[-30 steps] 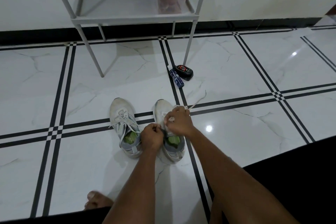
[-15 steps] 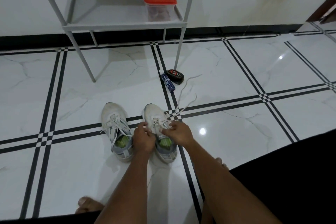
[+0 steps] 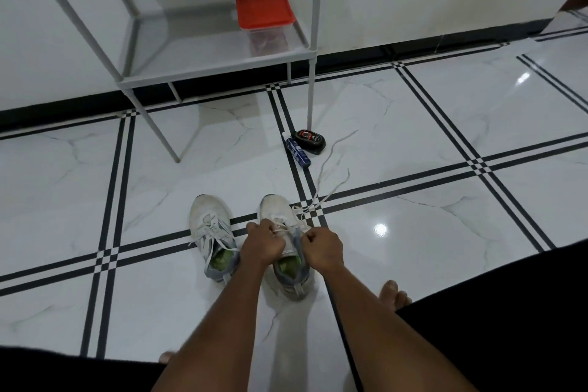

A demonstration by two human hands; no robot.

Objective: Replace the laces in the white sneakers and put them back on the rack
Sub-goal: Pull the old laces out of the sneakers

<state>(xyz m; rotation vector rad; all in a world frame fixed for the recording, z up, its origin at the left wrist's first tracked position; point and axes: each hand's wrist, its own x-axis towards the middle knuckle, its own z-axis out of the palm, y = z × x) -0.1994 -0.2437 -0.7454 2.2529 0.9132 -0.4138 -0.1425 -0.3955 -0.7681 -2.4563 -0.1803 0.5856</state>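
Hands both down on the right sneaker [image 3: 288, 251] now: your left hand [image 3: 262, 245] is curled w/ lace [image 3: 281, 227] pinched at the eyelets, and your right hand [image 3: 321, 248], which a sec ago was lifted over the toe end w/ lace in it, has dropped to the collar side, fist closed; looks like it's gripping the upper edge or a lace, can't tell which. Loose lace tail [image 3: 331, 165] now trails out over the floor tiles [image 3: 413, 124] toward the black polish tin [image 3: 310, 141] and blue tube [image 3: 298, 151]. Reads as threading/pulling slack on this shoe, so re-lacing is only partway thru. Left sneaker [image 3: 213, 235] sits just beside it, laced but untied. Rack [image 3: 216, 64] is well apart behind, w/ only a red-lidded box [image 3: 262, 5] on the shelf; neither shoe's back on it yet.
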